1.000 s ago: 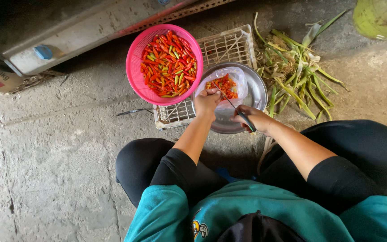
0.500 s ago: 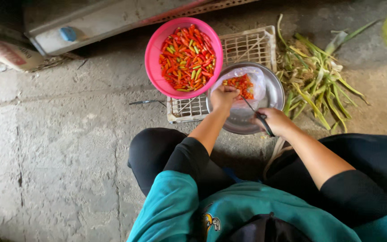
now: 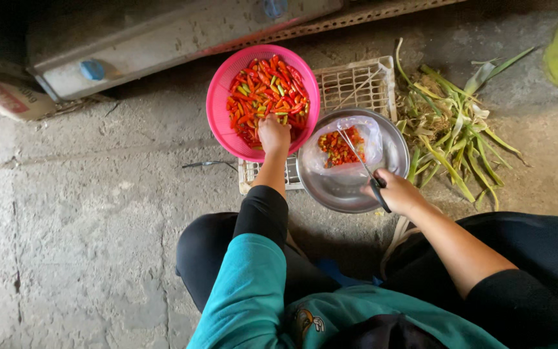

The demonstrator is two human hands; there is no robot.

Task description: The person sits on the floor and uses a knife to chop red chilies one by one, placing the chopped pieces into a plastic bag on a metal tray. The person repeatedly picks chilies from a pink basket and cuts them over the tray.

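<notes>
Mostly red chillies (image 3: 266, 90) (some green), pink basket (image 3: 217, 110) — heaped.

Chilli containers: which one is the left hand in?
The pink basket; left hand rests on its whole chillies. The steel bowl holds cut pieces in a bag.

Soft daylight, even over the concrete floor (image 3: 85, 245). Deep shadow along the top left edge. Dull glare on the metal bowl (image 3: 350, 187). Sharp focus in the middle, slight stretching toward the corners. Overexposed yellow-green patch at top right.
</notes>
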